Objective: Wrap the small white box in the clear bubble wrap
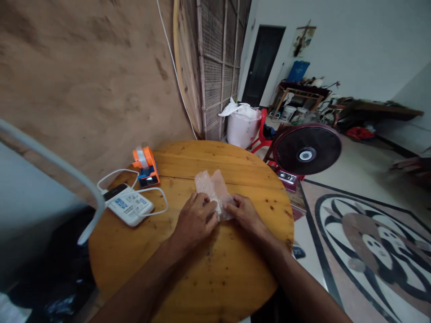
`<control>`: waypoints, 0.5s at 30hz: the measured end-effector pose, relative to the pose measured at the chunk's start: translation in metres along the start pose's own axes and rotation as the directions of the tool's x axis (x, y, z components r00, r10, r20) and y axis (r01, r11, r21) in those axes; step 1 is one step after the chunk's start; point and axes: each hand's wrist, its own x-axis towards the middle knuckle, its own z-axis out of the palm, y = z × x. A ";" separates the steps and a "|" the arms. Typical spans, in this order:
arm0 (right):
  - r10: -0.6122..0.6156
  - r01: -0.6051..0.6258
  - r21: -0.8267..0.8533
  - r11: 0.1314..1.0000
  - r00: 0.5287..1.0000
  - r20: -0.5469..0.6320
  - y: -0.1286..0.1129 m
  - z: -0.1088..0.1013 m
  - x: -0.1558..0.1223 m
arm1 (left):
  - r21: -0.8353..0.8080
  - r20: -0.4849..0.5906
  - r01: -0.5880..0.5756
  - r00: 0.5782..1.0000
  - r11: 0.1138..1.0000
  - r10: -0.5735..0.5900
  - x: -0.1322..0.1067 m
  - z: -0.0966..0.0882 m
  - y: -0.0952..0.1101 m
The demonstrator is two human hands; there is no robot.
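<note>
A crumpled, see-through piece of bubble wrap (205, 181) sits over the round wooden table (188, 152), its upper part split into two flaps. My left hand (197, 216) grips its lower left side with bent fingers. On the other side, my right hand (245, 212) pinches the lower right edge between thumb and fingers. Whether anything lies inside the wrap cannot be made out.
On the table's left lie a white power bank (133, 208) with a looping white cable and an orange-and-blue device (148, 167). Beyond the far edge stand a white sack (243, 128), a red chair (263, 128) and a round dark disc (307, 149).
</note>
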 end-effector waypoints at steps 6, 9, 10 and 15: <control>0.038 -0.037 0.030 0.999 0.999 -0.025 -0.012 0.010 -0.004 | 0.002 -0.015 -0.009 1.000 1.000 0.009 0.000 -0.001 -0.002; 0.019 -0.019 0.021 1.000 1.000 -0.015 -0.019 0.015 -0.004 | -0.010 -0.020 -0.020 1.000 1.000 0.020 0.000 0.000 -0.003; 0.000 0.000 0.006 1.000 1.000 -0.022 -0.022 0.017 -0.004 | -0.019 -0.021 -0.024 1.000 1.000 0.024 0.000 0.000 -0.003; -0.108 0.094 -0.163 0.982 0.991 -0.076 -0.027 0.022 -0.003 | -0.087 -0.038 -0.024 0.999 0.996 0.021 -0.001 0.001 -0.006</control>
